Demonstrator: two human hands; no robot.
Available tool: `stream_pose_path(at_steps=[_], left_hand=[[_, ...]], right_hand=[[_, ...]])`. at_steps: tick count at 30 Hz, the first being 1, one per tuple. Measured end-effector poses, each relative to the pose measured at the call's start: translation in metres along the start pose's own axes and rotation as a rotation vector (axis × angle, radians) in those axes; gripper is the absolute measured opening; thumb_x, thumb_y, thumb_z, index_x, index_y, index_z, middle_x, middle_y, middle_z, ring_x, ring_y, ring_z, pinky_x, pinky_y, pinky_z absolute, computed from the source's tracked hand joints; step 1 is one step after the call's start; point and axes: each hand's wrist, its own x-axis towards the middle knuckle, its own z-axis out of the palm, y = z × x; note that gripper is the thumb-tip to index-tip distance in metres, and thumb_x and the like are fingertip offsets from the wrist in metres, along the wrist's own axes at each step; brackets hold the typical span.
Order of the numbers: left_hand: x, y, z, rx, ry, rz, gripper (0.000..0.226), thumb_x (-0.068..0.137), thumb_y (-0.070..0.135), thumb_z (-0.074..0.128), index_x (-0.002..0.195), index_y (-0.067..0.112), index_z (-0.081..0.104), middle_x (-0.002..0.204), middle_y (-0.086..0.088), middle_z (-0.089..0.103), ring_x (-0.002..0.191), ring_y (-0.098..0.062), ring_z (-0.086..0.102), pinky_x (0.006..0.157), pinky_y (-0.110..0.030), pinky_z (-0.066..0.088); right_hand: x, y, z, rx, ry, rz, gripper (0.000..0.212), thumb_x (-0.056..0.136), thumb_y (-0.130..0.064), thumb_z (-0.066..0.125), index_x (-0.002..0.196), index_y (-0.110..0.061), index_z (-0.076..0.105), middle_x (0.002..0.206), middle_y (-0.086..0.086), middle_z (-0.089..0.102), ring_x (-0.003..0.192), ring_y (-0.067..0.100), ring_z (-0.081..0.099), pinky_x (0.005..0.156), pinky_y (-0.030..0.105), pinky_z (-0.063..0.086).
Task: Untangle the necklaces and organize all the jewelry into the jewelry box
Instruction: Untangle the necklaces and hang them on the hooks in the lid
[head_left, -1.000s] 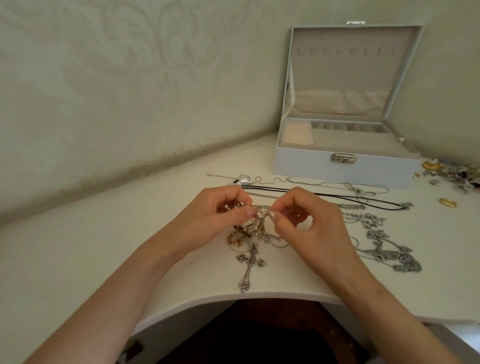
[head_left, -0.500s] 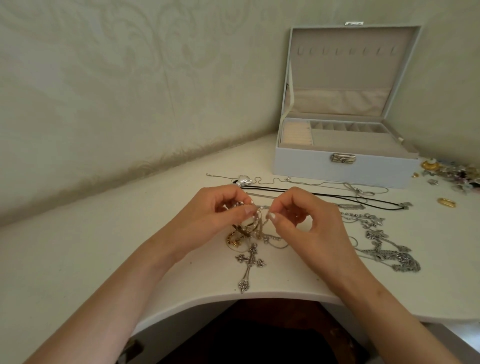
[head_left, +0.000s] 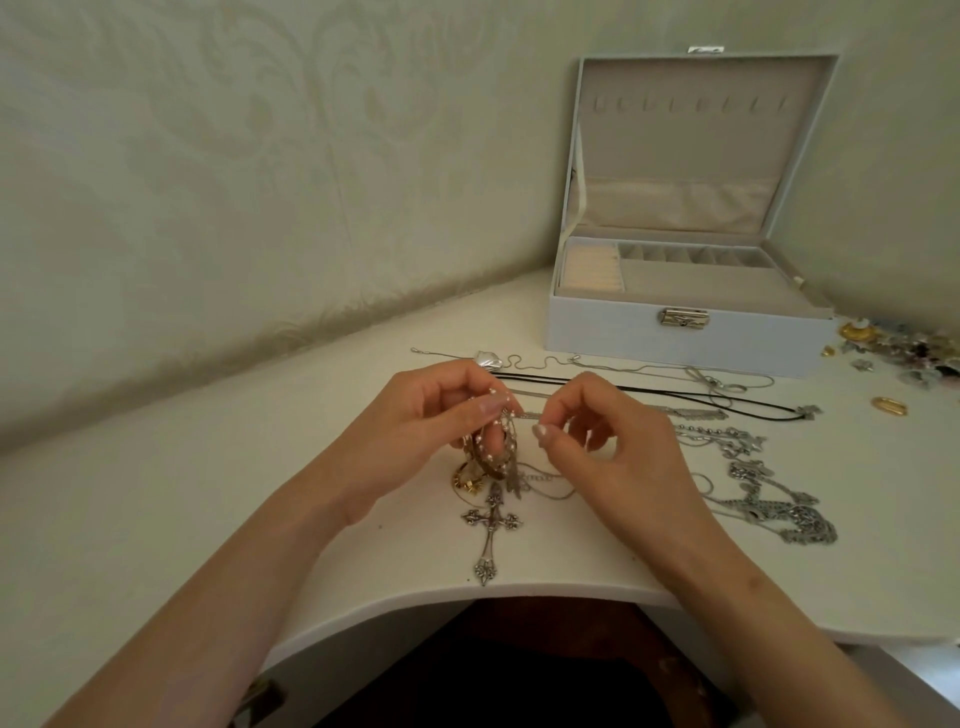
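The jewelry box (head_left: 675, 340) stands open near the back edge of the tabletop (head_left: 208, 467), with its lid straight up. Inside, soft cream ring rolls (head_left: 592, 270) fill the left part, and a row of little slots runs along the back. Near the front edge, the left hand (head_left: 415, 431) pinches a tangled bunch of necklaces (head_left: 493, 454) with its thumb and curled fingers. The right hand (head_left: 613, 452) pinches a thin chain (head_left: 527, 415) coming from the bunch. A silver cross (head_left: 491, 525) lies just below, by the front edge.

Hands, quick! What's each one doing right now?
Left hand: closed, pinching the tangle of necklaces.
Right hand: closed, seemingly pinching a thin silver strand that leads out of that tangle.
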Motion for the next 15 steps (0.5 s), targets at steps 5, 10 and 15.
stream_pose_path(at_steps=[5,10,15], left_hand=[[-0.0013,0.0042,0.0017,0.018,-0.019,-0.005,0.024,0.087,0.024,0.051,0.094,0.003,0.061,0.068,-0.007,0.069,0.064,-0.012,0.064,0.068,-0.022,0.047],[-0.001,0.0032,0.0008,0.053,0.0,-0.002,0.027,0.086,0.027,0.053,0.096,0.005,0.063,0.083,-0.014,0.069,0.074,-0.023,0.064,0.072,-0.034,0.049],[-0.0026,0.0052,0.0023,0.091,-0.052,0.01,0.022,0.089,0.028,0.047,0.1,0.016,0.062,0.082,0.008,0.069,0.072,-0.008,0.064,0.069,-0.018,0.049]], right_hand=[[0.0,-0.0026,0.0021,0.041,-0.064,0.012,0.007,0.081,-0.036,0.067,0.081,-0.034,0.06,0.081,-0.018,0.063,0.071,0.003,0.054,0.062,0.014,0.041],[0.0012,-0.0001,0.0034,0.067,-0.068,-0.018,0.012,0.079,-0.031,0.073,0.072,-0.032,0.063,0.075,-0.02,0.064,0.068,0.001,0.051,0.064,0.011,0.037],[0.0025,-0.0009,0.0039,0.117,-0.068,0.002,0.009,0.079,-0.027,0.073,0.075,-0.029,0.065,0.071,-0.02,0.064,0.063,0.0,0.05,0.063,0.012,0.039]])
